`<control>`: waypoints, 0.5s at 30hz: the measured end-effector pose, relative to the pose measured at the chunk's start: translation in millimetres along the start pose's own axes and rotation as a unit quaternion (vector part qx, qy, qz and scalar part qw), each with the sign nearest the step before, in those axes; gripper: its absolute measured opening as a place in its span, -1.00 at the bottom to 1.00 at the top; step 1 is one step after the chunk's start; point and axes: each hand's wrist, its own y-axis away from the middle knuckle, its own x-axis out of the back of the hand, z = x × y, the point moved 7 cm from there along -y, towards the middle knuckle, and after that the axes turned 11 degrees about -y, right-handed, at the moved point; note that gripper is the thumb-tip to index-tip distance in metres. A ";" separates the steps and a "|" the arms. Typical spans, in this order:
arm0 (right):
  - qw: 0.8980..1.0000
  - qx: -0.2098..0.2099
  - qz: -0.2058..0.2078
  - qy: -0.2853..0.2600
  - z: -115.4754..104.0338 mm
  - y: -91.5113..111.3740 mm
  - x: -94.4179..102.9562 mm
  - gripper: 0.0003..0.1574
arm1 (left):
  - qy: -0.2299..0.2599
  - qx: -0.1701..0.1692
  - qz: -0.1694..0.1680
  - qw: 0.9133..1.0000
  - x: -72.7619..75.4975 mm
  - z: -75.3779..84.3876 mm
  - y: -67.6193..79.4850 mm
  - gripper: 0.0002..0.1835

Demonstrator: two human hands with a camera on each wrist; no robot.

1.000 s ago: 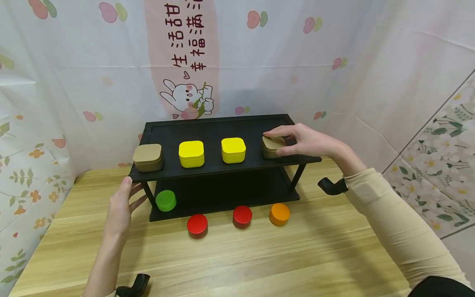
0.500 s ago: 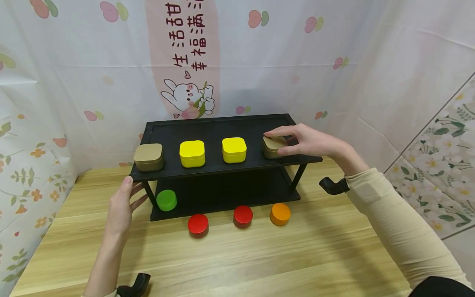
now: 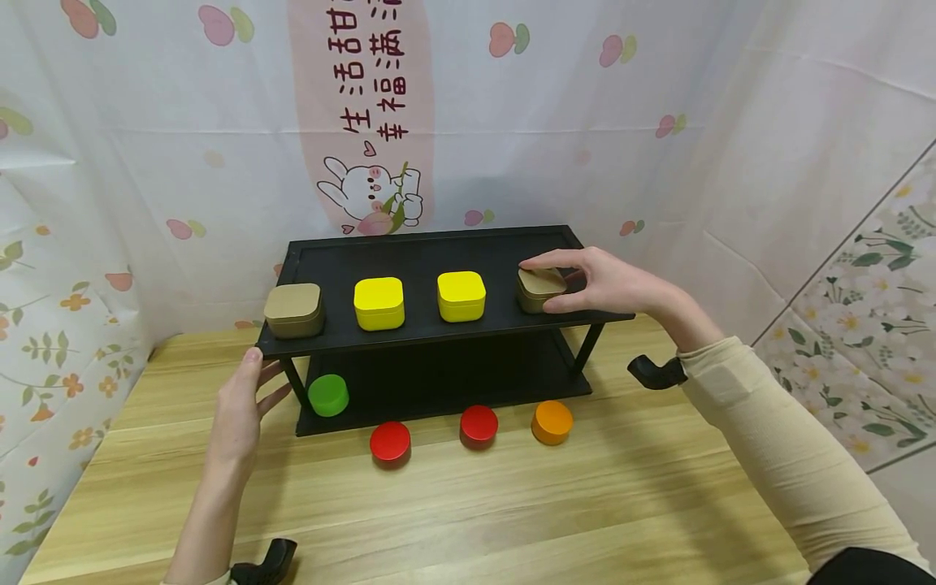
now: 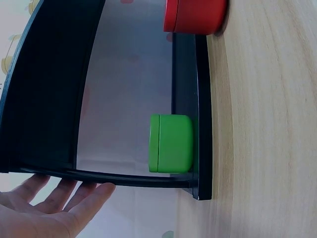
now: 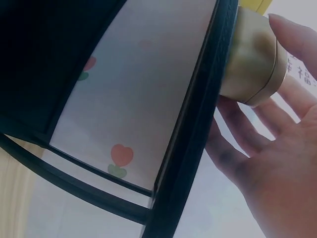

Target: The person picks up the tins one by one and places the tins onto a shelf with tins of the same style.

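A two-tier black shelf stands on the wooden table. At its right end my right hand holds a small tan tin-like box on the upper tier, thumb at the near side and fingers around the far side. In the right wrist view, the box sits upright against the shelf top. My left hand is at the shelf's front left corner, its extended fingers touching the side frame. A second tan box and two yellow boxes line the top's front edge.
A round green box sits on the lower tier at the left. Two round red boxes and an orange one are on the table before the shelf. Patterned curtains hang behind and beside it.
Almost nothing moves. The right thumb shifts very slightly on the tan box, while the left hand and all the boxes keep their places.
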 end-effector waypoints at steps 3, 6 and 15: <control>1.000 -0.003 0.010 -0.004 2.8 1.3 0.2 -0.21 | 0.002 -0.005 -0.001 1.000 -0.1 0.3 0.1 -0.53; 1.000 -0.006 0.026 -0.009 5.6 2.9 1.9 -0.18 | 0.001 -0.004 0.000 1.000 0.0 0.1 0.1 -0.53; 0.997 -0.004 0.074 -0.027 11.5 11.7 6.2 -0.18 | -0.012 0.005 -0.002 1.000 -0.2 0.5 0.2 -0.48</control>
